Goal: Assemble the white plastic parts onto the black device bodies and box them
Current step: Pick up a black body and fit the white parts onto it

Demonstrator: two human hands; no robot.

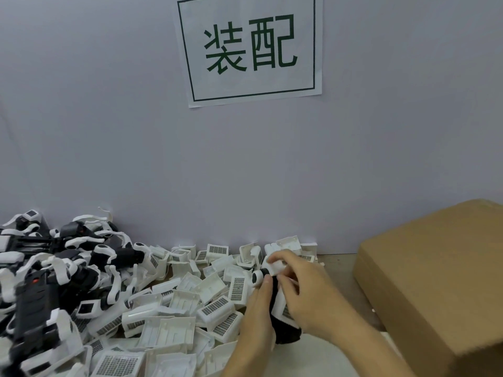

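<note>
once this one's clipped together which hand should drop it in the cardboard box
Right, probably. The right hand grips the black device body on the side nearest the cardboard box; the left hand would have to cross over.

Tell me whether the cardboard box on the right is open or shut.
Shut: the cardboard box shows an unbroken brown top, no raised flaps, nothing inside visible.

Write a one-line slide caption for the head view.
Both hands, left and right, fit a white part onto a black device body beside a cardboard box.

White parts pile point(174, 308) blocks left; cardboard box point(435, 289) right; narrow gap between, seemingly.
</note>
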